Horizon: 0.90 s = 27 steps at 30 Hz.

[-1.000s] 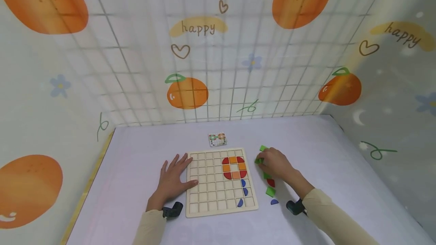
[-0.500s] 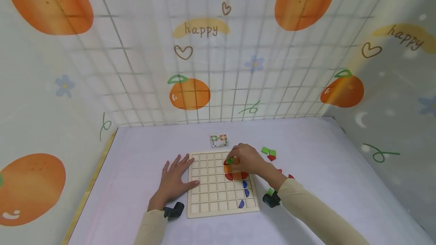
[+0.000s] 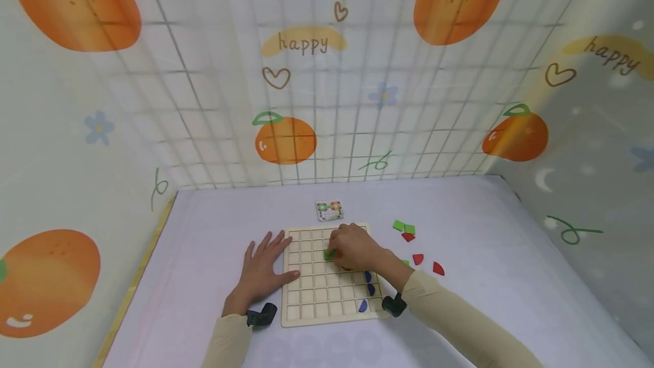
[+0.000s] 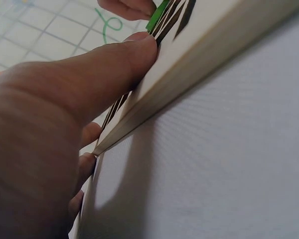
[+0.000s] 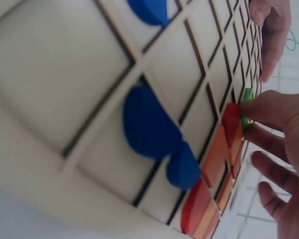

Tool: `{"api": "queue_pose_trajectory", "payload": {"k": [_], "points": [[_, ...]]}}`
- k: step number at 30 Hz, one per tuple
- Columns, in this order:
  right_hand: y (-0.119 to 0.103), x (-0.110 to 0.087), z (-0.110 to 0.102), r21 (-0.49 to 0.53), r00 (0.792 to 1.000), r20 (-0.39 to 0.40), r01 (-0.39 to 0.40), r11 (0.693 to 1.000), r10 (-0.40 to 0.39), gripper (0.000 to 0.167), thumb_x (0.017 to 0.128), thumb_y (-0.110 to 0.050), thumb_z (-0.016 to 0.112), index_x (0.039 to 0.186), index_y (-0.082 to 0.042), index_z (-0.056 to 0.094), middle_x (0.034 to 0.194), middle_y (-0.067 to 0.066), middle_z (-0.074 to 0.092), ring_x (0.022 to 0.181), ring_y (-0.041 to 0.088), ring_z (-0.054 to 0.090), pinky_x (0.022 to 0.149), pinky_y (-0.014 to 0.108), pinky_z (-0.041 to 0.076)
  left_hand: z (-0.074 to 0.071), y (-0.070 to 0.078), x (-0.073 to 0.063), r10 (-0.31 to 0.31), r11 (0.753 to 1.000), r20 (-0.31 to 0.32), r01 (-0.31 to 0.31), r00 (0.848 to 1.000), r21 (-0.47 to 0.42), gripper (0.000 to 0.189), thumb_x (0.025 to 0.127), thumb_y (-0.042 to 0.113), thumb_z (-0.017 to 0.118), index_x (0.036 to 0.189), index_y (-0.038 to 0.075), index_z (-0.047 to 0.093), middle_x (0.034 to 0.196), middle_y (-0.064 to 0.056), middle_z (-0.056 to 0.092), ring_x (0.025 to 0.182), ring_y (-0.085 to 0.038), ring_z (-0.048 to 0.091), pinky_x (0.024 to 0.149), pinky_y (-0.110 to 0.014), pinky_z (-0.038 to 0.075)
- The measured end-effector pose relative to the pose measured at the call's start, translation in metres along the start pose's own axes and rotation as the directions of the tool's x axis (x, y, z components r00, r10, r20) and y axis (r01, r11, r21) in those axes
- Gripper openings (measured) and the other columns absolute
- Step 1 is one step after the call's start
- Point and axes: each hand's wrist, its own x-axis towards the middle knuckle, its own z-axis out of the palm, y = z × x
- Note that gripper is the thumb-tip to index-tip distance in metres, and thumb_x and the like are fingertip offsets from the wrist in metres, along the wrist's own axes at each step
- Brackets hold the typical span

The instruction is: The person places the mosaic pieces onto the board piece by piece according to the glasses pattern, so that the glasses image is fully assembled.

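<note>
My left hand (image 3: 263,271) rests with spread fingers on the left rim of a wooden grid board (image 3: 319,316); in the left wrist view its thumb (image 4: 134,55) lies over that rim. Over the board's upper right part, my right hand (image 3: 355,247) pinches a green square tile (image 3: 329,254) between thumb and fingers, just left of the ring of tiles. That ring of red tiles (image 5: 231,119) and orange tiles (image 5: 215,154) is mostly hidden by this hand in the head view. Blue half-round tiles (image 5: 149,122) lie in cells along the board's right side.
A small pattern card (image 3: 329,210) lies behind the board. Right of it are loose green squares (image 3: 410,229) and red quarter-round tiles (image 3: 418,259), one partly behind the right forearm. A patterned curtain (image 3: 327,90) stands at the table's back edge.
My right hand has carried the green tile from the loose pile leftward onto the board, passing over the ring of tiles. The left hand has stayed on the board's rim.
</note>
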Motion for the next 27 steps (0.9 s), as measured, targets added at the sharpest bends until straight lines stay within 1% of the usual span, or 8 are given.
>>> {"api": "queue_pose_trajectory", "payload": {"k": [4,8,10,14,17,21,25,27], "points": [[-0.001,-0.002,-0.002,-0.023,1.0,0.015,-0.013,1.0,0.013,0.011,0.081,-0.019,0.077,0.091,-0.024,0.08,0.093,-0.008,0.067,0.083,0.014,0.056,0.067,0.03,0.044,-0.002,0.0,0.0,-0.007,1.0,-0.002,0.007,1.0,0.002,0.089,0.078,0.067,0.069,0.151,0.022,0.042,0.159,-0.001,0.03,0.147,-0.03,0.017,0.115,-0.06,0.003],[-0.005,-0.008,-0.008,0.025,0.999,-0.023,-0.046,0.999,0.046,0.011,0.083,-0.022,0.078,0.093,-0.022,0.078,0.093,-0.008,0.066,0.085,0.014,0.055,0.071,0.031,0.046,-0.001,0.001,0.0,-0.023,1.0,0.024,0.023,0.999,-0.002,0.09,0.079,0.068,0.068,0.151,0.022,0.041,0.159,-0.001,0.028,0.148,-0.029,0.014,0.115,-0.059,0.0],[-0.007,-0.015,-0.014,0.06,0.996,-0.05,-0.077,0.995,0.08,0.011,0.083,-0.021,0.079,0.094,-0.021,0.078,0.091,-0.009,0.066,0.085,0.014,0.055,0.074,0.032,0.048,0.0,0.001,0.0,-0.03,1.0,0.033,0.03,0.999,-0.004,0.09,0.079,0.068,0.068,0.152,0.022,0.041,0.16,-0.001,0.027,0.148,-0.029,0.013,0.115,-0.059,-0.001],[-0.01,-0.04,-0.028,0.146,0.978,-0.06,-0.19,0.971,0.201,0.007,0.084,-0.02,0.078,0.091,-0.021,0.077,0.081,-0.012,0.061,0.076,0.01,0.053,0.069,0.029,0.048,0.001,0.002,0.001,-0.03,1.0,0.01,0.03,1.0,0.006,0.09,0.078,0.067,0.069,0.151,0.022,0.042,0.159,-0.001,0.029,0.148,-0.03,0.015,0.115,-0.059,0.0],[-0.013,-0.066,-0.034,0.202,0.944,0.001,-0.324,0.924,0.331,0.004,0.085,-0.023,0.078,0.089,-0.022,0.077,0.075,-0.017,0.057,0.07,0.007,0.051,0.061,0.023,0.047,0.002,0.002,0.002,-0.025,1.0,-0.004,0.025,1.0,0.006,0.089,0.077,0.066,0.07,0.15,0.022,0.043,0.159,-0.002,0.03,0.147,-0.031,0.016,0.115,-0.06,0.002],[-0.017,-0.1,-0.031,0.214,0.872,0.079,-0.488,0.846,0.483,0.005,0.084,-0.026,0.079,0.087,-0.023,0.077,0.069,-0.02,0.052,0.065,0.004,0.048,0.056,0.02,0.045,0.001,0.001,0.001,-0.035,0.999,0.01,0.035,0.999,0.018,0.09,0.077,0.068,0.069,0.151,0.022,0.042,0.159,-0.001,0.029,0.148,-0.029,0.015,0.115,-0.06,0.001],[-0.027,-0.123,-0.025,0.228,0.809,0.086,-0.584,0.779,0.581,0.006,0.081,-0.025,0.082,0.083,-0.023,0.076,0.065,-0.019,0.049,0.061,0.005,0.046,0.051,0.021,0.043,0.002,0.001,0.001,-0.034,0.999,0.021,0.034,0.999,0.016,0.091,0.078,0.069,0.068,0.151,0.023,0.041,0.16,-0.001,0.028,0.148,-0.029,0.013,0.115,-0.059,0.0],[-0.033,-0.129,-0.022,0.242,0.791,0.075,-0.605,0.759,0.607,0.007,0.08,-0.025,0.083,0.082,-0.022,0.077,0.063,-0.019,0.048,0.06,0.005,0.046,0.05,0.021,0.043,0.002,0.0,0.002,-0.028,1.0,0.019,0.028,0.999,0.007,0.091,0.077,0.069,0.068,0.151,0.023,0.041,0.159,-0.001,0.028,0.148,-0.029,0.013,0.115,-0.06,0.0]]}}
